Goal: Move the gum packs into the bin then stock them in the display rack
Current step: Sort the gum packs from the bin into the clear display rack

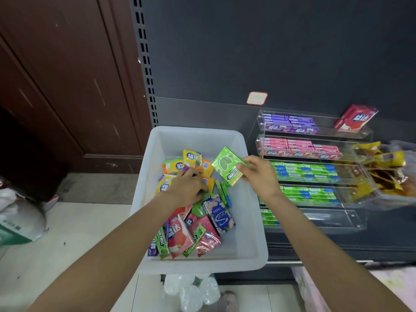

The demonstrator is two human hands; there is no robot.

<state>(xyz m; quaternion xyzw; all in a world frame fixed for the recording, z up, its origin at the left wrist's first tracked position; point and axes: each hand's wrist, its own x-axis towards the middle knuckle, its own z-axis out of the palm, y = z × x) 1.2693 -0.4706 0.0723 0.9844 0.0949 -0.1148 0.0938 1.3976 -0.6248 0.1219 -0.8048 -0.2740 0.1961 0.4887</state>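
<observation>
At centre frame the white bin [249, 226] holds a heap of gum packs [193, 230]. The left hand [186, 185] reaches among them, its grasp hidden. The right hand [258, 174] pinches a green pack [227, 166] above the bin. At right stands the clear display rack [351, 212].

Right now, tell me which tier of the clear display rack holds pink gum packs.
The second tier from the top: its packs are pink. The top tier holds purple packs, and the tiers below hold green ones.
</observation>
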